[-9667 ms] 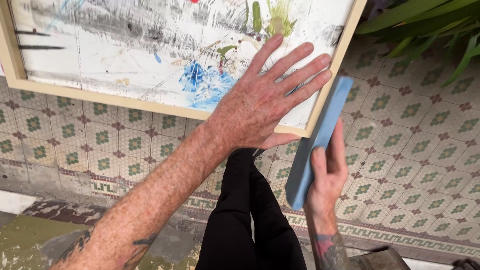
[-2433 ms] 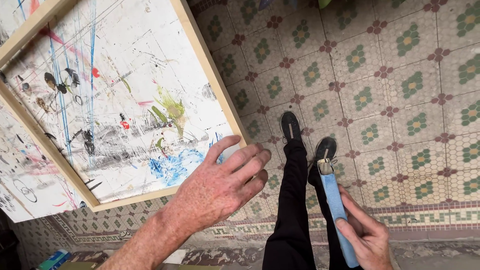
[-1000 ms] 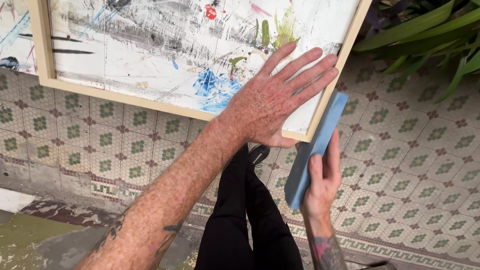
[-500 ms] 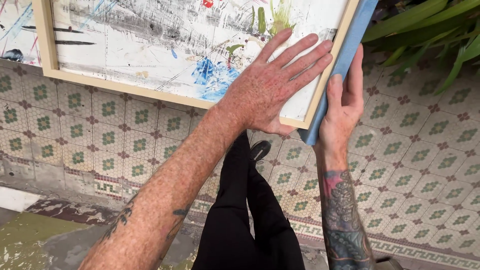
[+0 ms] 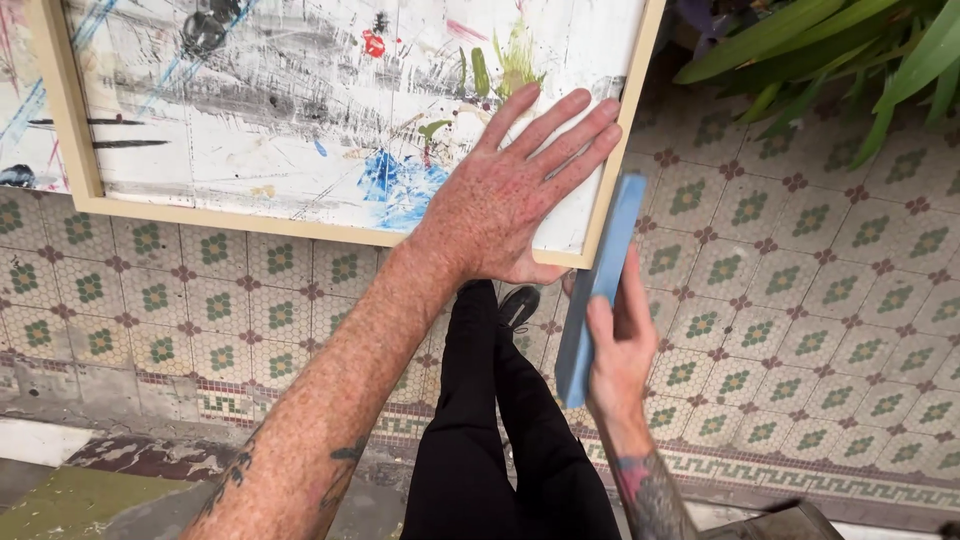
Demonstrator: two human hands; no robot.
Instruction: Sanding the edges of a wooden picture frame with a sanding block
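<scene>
While my left hand (image 5: 510, 200) lies open and flat on the painted canvas (image 5: 330, 110) in the upper middle, pinning it steady I'd guess, my right hand (image 5: 615, 345) grips a blue block (image 5: 598, 290) against its wooden frame edge (image 5: 618, 140) at centre right.

A tiled patio (image 5: 800, 260) with green plants (image 5: 850, 50), used for painting work

The painting (image 5: 300, 110) is showing a matt, rough painted surface inside a smooth pale wooden frame (image 5: 230, 222). The blue block (image 5: 600, 285) is looking matt, and the patterned floor tiles (image 5: 800, 300) dull.
</scene>
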